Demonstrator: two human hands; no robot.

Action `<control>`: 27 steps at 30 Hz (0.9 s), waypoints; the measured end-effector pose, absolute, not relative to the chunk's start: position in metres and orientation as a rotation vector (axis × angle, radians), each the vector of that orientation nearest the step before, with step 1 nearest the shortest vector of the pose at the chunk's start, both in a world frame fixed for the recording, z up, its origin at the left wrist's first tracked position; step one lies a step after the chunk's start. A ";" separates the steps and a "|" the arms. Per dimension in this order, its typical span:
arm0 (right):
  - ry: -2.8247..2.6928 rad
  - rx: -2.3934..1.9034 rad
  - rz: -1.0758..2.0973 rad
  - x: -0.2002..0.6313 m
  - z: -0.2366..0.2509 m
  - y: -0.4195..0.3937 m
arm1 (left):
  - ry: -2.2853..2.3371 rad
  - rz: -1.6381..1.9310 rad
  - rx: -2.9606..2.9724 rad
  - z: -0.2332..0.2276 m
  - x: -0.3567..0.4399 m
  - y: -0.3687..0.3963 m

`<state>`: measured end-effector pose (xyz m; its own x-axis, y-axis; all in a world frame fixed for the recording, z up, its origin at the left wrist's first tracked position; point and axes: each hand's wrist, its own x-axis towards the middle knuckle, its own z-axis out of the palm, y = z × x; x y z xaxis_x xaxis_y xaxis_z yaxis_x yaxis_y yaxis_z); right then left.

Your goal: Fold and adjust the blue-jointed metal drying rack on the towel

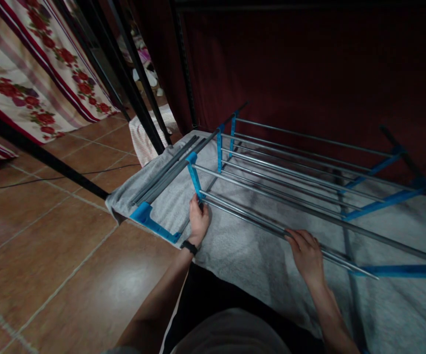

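Rack stands on the grey blanket. Left hand: fingers curled at the blue bracket's lower end; cannot tell whether gripping. Right hand: fingers closed over metal rods.

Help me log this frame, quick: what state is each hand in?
Left hand: curled at the blue bracket's lower end; exact grip cannot be told.
Right hand: closed over thin metal rods.

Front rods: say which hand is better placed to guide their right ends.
Probably the right hand: it holds the front rods nearer those ends; the left hand is at a blue bracket.
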<state>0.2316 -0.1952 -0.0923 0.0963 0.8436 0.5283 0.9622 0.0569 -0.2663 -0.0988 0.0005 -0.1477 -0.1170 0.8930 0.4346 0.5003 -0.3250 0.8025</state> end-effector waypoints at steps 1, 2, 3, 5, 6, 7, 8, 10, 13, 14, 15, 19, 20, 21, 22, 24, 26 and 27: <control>-1.767 -1.809 -0.268 0.231 -0.093 -0.195 | 1.539 1.423 1.787 -0.147 -0.099 0.001; -1.765 -1.810 -0.266 0.230 -0.094 -0.196 | 1.543 1.420 1.791 -0.147 -0.099 0.000; -1.763 -1.812 -0.263 0.229 -0.095 -0.196 | 1.547 1.417 1.794 -0.146 -0.099 0.000; -1.757 -1.820 -0.257 0.228 -0.096 -0.196 | 1.551 1.416 1.796 -0.145 -0.099 0.000; -1.755 -1.826 -0.257 0.227 -0.097 -0.196 | 1.549 1.416 1.796 -0.144 -0.099 0.000; -1.754 -1.831 -0.257 0.227 -0.097 -0.197 | 1.546 1.416 1.799 -0.144 -0.099 0.000; -1.752 -1.835 -0.258 0.226 -0.098 -0.197 | 1.543 1.416 1.802 -0.143 -0.099 0.000; -1.746 -1.837 -0.262 0.226 -0.099 -0.197 | 1.540 1.416 1.812 -0.143 -0.099 -0.001; -1.741 -1.829 -0.277 0.224 -0.100 -0.196 | 1.534 1.428 1.815 -0.142 -0.099 -0.001; -1.741 -1.827 -0.282 0.224 -0.100 -0.196 | 1.533 1.440 1.810 -0.142 -0.099 -0.001; -1.742 -1.828 -0.285 0.224 -0.101 -0.196 | 1.533 1.457 1.804 -0.141 -0.099 -0.001; -1.731 -1.847 -0.276 0.221 -0.101 -0.196 | 1.533 1.594 1.813 -0.132 -0.100 -0.006; -1.726 -1.854 -0.270 0.221 -0.101 -0.197 | 1.518 1.624 1.851 -0.129 -0.099 -0.009; -1.723 -1.860 -0.262 0.220 -0.100 -0.197 | 1.493 1.640 1.907 -0.126 -0.098 -0.013; -1.719 -1.866 -0.256 0.219 -0.100 -0.197 | 1.451 1.636 1.979 -0.123 -0.095 -0.018; -1.711 -1.877 -0.241 0.218 -0.098 -0.196 | 1.315 1.572 2.151 -0.117 -0.088 -0.031; -1.694 -1.886 -0.225 0.216 -0.096 -0.196 | 1.147 1.479 2.318 -0.111 -0.078 -0.045; -1.684 -1.890 -0.218 0.216 -0.095 -0.195 | 1.061 1.436 2.395 -0.107 -0.071 -0.051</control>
